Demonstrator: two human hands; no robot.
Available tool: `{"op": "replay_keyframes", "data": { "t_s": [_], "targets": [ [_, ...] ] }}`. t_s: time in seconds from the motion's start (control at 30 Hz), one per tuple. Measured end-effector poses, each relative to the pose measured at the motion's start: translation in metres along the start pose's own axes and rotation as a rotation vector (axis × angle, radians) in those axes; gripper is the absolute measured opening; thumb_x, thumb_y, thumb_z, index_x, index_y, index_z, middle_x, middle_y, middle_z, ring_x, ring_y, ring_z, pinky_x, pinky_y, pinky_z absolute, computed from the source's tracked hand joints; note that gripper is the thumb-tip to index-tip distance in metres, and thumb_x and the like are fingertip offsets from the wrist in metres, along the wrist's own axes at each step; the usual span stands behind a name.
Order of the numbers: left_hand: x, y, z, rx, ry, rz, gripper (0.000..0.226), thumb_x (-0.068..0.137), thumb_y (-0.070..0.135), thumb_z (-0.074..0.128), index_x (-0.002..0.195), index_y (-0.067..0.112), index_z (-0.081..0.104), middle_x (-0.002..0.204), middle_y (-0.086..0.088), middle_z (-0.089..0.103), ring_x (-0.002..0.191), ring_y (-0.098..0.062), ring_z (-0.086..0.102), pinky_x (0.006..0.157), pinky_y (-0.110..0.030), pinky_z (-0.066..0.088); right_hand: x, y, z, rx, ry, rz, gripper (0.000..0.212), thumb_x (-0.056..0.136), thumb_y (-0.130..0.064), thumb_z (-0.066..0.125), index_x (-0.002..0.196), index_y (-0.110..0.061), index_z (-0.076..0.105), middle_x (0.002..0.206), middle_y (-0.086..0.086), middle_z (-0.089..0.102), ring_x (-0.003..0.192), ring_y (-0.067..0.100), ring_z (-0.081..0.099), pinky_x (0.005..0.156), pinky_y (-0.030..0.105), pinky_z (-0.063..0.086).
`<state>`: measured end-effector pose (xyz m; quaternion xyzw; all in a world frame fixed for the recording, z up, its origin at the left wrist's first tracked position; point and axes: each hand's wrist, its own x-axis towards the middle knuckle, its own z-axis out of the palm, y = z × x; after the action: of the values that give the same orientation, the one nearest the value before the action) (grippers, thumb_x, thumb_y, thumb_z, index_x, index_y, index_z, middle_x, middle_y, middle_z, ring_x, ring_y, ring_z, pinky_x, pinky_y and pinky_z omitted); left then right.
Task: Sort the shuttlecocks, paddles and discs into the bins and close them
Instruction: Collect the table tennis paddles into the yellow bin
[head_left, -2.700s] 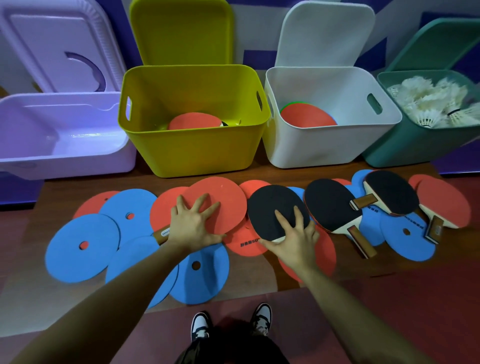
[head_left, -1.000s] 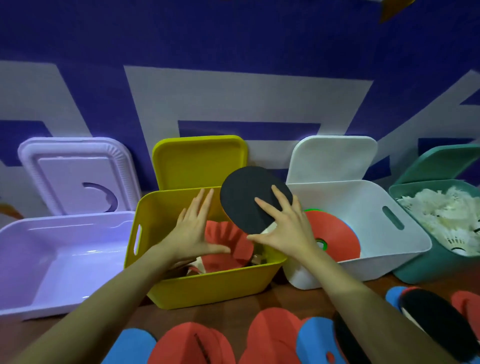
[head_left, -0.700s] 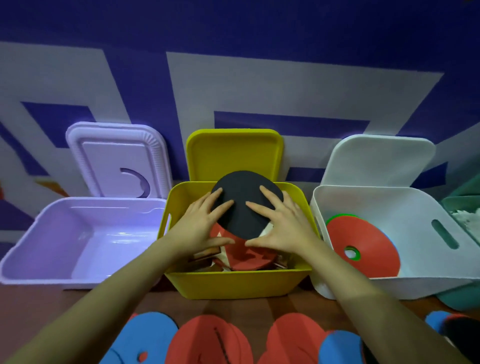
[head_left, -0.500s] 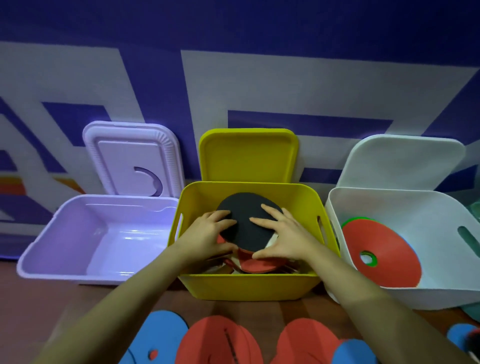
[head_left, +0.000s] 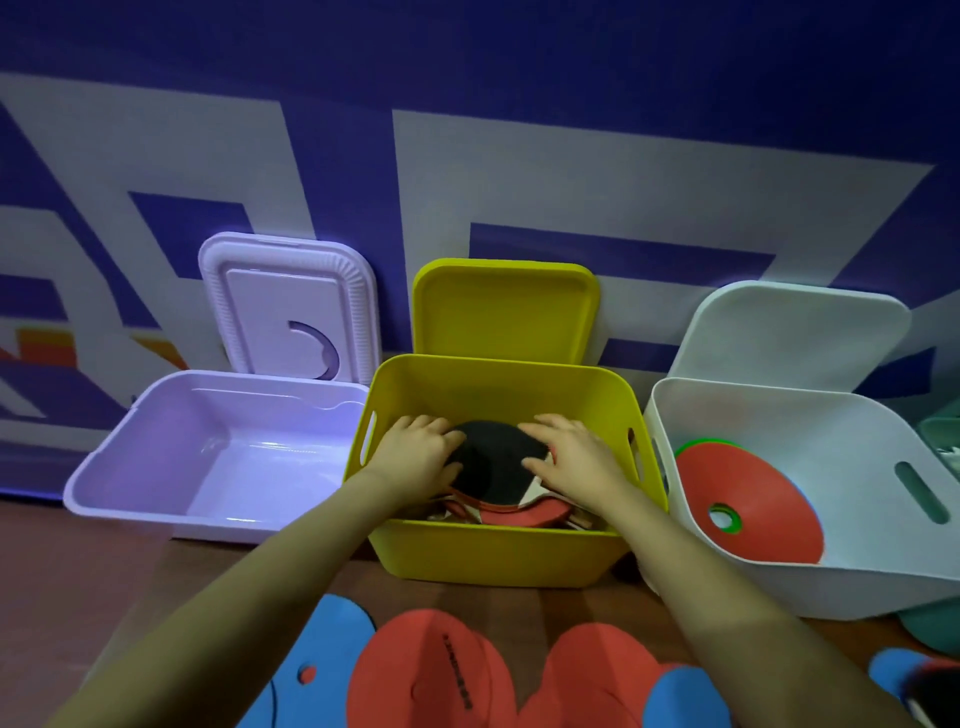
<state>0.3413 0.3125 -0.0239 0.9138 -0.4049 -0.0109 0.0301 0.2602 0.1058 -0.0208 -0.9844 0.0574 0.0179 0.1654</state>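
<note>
Your left hand (head_left: 415, 457) and right hand (head_left: 574, 460) are both down inside the yellow bin (head_left: 498, 566), one on each side of the black-faced paddle (head_left: 491, 465). The paddle lies face up between your palms, on top of the red-faced paddles (head_left: 519, 514) stacked beneath it. Your left fingers curl over its left edge and your right fingers lie spread and fairly flat on its right edge; whether either thumb is tucked under the blade you cannot tell.

The yellow lid (head_left: 506, 312) stands upright behind your hands, leaning on the wall. To the left of your left hand sits the lilac bin (head_left: 130, 467) with its lid (head_left: 288, 306) propped behind it. To the right of your right hand is the white bin (head_left: 779, 582), tilted, with a red disc (head_left: 748, 499) lying over a green one inside. Nearer you than your wrists, red discs (head_left: 431, 675) and blue discs (head_left: 311, 675) lie overlapping on the wooden floor (head_left: 104, 587).
</note>
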Motion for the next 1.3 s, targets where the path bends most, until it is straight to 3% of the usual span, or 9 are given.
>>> {"op": "replay_keyframes", "data": {
  "t_s": [0.2,0.43,0.57,0.73,0.83,1.03,1.3],
  "targets": [
    [-0.032,0.020,-0.028,-0.127,0.140,-0.038,0.047,0.091,0.036,0.052,0.135,0.020,0.048,0.136,-0.002,0.050,0.123,-0.027,0.045,0.097,-0.032,0.030,-0.041,-0.017,-0.022,0.045,0.161,0.021,0.044,0.093,-0.033,0.054,0.136,-0.026,0.048,0.137,-0.005,0.048,0.123,0.018,0.044,0.095,0.033,0.041],
    [-0.086,0.057,-0.056,-0.180,0.270,0.077,0.044,0.091,0.033,0.054,0.133,0.018,0.051,0.136,-0.005,0.050,0.123,-0.028,0.046,0.098,-0.033,0.030,-0.114,-0.044,-0.033,0.094,0.360,0.023,0.037,0.089,-0.026,0.061,0.125,-0.020,0.059,0.125,0.001,0.059,0.114,0.026,0.053,0.093,0.040,0.045],
    [-0.105,0.085,-0.063,-0.194,0.311,0.147,0.044,0.091,0.034,0.054,0.132,0.017,0.052,0.137,-0.007,0.049,0.123,-0.029,0.046,0.098,-0.036,0.031,-0.168,-0.052,-0.034,0.055,0.466,0.090,0.040,0.082,-0.032,0.053,0.116,-0.015,0.066,0.115,0.006,0.065,0.104,0.032,0.058,0.086,0.040,0.047],
    [-0.122,0.127,-0.061,-0.206,0.269,0.232,0.051,0.083,0.039,0.045,0.127,0.018,0.057,0.133,-0.007,0.054,0.120,-0.029,0.050,0.096,-0.039,0.036,-0.227,-0.039,-0.032,0.022,0.470,0.168,0.036,0.083,-0.024,0.056,0.115,-0.012,0.065,0.111,0.009,0.065,0.104,0.032,0.058,0.088,0.038,0.045],
    [-0.126,0.153,-0.056,-0.190,0.256,0.243,0.048,0.085,0.036,0.051,0.129,0.017,0.055,0.135,-0.007,0.053,0.121,-0.030,0.049,0.097,-0.039,0.035,-0.254,-0.020,-0.029,0.008,0.475,0.206,0.034,0.085,-0.017,0.063,0.119,-0.013,0.063,0.114,0.008,0.064,0.107,0.032,0.057,0.090,0.039,0.044],
    [-0.118,0.222,-0.040,-0.232,0.244,0.273,0.049,0.079,0.041,0.040,0.110,0.014,0.067,0.117,-0.010,0.065,0.103,-0.031,0.062,0.085,-0.039,0.046,-0.298,0.043,-0.017,0.025,0.415,0.336,0.036,0.089,-0.023,0.058,0.124,-0.014,0.060,0.122,0.006,0.060,0.111,0.030,0.054,0.090,0.039,0.045],
    [-0.094,0.336,0.014,-0.228,0.061,0.153,0.046,0.088,0.035,0.044,0.132,0.021,0.052,0.139,-0.002,0.048,0.120,-0.028,0.048,0.095,-0.034,0.035,-0.363,0.153,0.003,-0.012,0.209,0.378,0.042,0.092,-0.033,0.051,0.133,-0.022,0.050,0.132,-0.002,0.052,0.121,0.025,0.047,0.096,0.034,0.038]
  ]
}}
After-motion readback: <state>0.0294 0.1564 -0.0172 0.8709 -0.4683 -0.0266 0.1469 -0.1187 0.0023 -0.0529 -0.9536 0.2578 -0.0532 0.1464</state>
